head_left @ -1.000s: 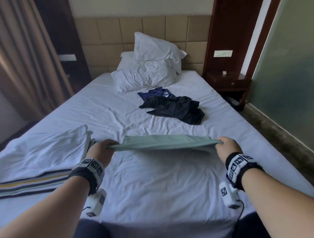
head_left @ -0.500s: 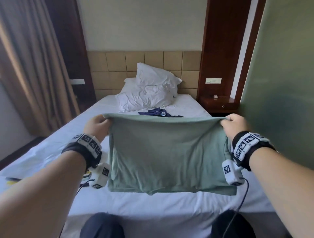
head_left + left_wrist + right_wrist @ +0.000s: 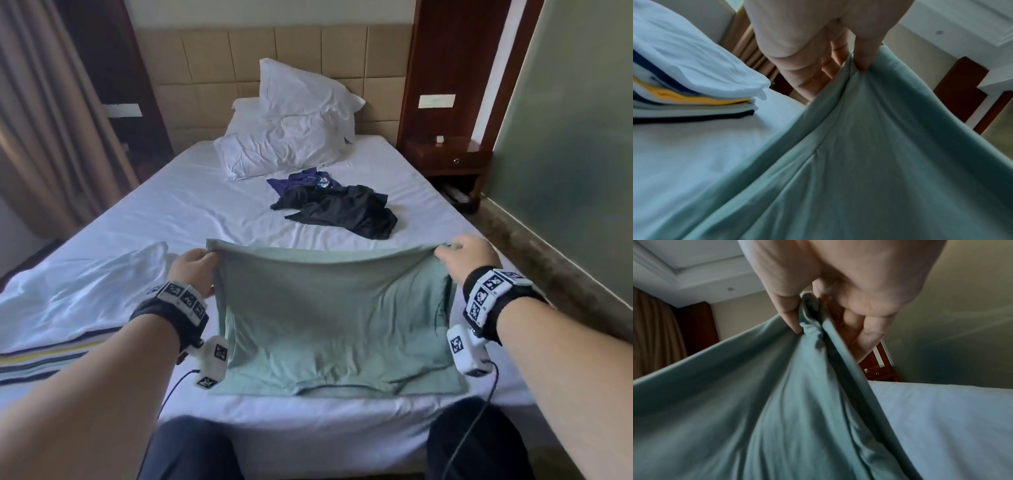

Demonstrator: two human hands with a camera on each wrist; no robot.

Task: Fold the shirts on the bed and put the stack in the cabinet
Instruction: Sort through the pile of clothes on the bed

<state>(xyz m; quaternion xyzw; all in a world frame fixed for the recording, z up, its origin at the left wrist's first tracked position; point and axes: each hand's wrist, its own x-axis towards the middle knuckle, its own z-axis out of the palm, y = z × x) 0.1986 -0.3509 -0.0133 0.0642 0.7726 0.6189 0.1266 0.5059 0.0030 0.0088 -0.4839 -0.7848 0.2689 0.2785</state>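
Observation:
A sage-green shirt hangs between my hands over the near end of the white bed, its lower edge resting on the sheet. My left hand pinches its top left corner; in the left wrist view the thumb and fingers of the left hand clamp the green shirt. My right hand pinches the top right corner, and the right wrist view shows the right hand bunching the green shirt. A folded white shirt with striped bands lies at my left. Dark unfolded shirts lie mid-bed.
Two white pillows lean on the tan headboard. A dark wooden nightstand stands right of the bed, beside a green wall. Brown curtains hang at the left. My knees meet the bed's near edge.
The green shirt went from held flat to lifted upright in the air, and has now come down so its lower edge lies on the sheet. Both hands kept their grip.

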